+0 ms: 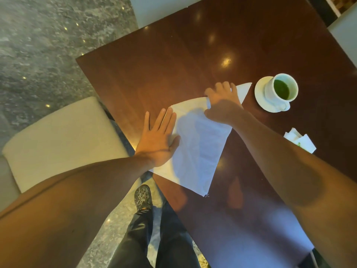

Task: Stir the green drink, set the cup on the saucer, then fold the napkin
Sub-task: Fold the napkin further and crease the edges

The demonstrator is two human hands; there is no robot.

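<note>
Folding the napkin (pixel 201 144) is the live step: cup (pixel 282 89) with the green drink (pixel 281 89) already sits on the saucer (pixel 259 93) at 2 o'clock on the table (pixel 173 60). Left hand (pixel 157 140) lies flat, fingers (pixel 164 120) spread wide, pinning the napkin's 9 o'clock edge. Right hand (pixel 224 105) pinches the far edge at 12 o'clock, fingers closed on cloth. Advice: keep the left anchor down, match corners before pressing, crease from the centre outward, and keep clear of the saucer. Paper packets (pixel 301 141) lie at 3 o'clock, well apart.
</note>
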